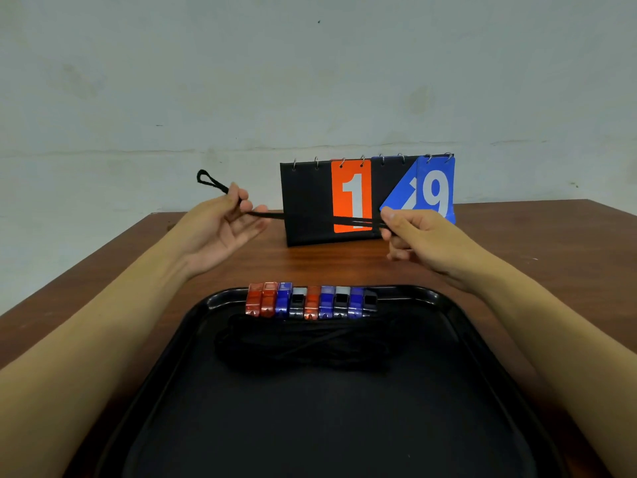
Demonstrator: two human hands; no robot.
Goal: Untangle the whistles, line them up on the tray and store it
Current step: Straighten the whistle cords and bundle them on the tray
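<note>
A: whistles status?
B: Nine whistles (310, 301) in one tight side-by-side row at the tray's far rim, centre of frame. Glossy translucent plastic, boxy bodies: two red, blue, black with grey top, red, blue, black/grey, blue, black. Row runs left-right; each whistle's long axis runs front-to-back.

A: cords?
B: Black woven lanyards piled in a loose bundle (303, 343) on the tray, just below the row. Hard to separate strands against the black surface.

A: tray?
B: Black tray (458, 326), smooth, rounded corners, raised lip, fills the lower half of frame. Sits on a brown wood-grain counter (537, 236).

A: hands?
B: Both up at mid-frame, stretching one black cord (310, 219) roughly horizontal between them. Left hand (220, 229) pinches it between thumb and forefinger, other fingers relaxed, a loop end sticking up toward upper left. Right hand (417, 232) is curled round the other end. Can't tell if a whistle is in that fist.

A: anything else?
B: Flip scoreboard (303, 201) standing behind the cord, orange "1", blue "9", ring-bound cards.
</note>
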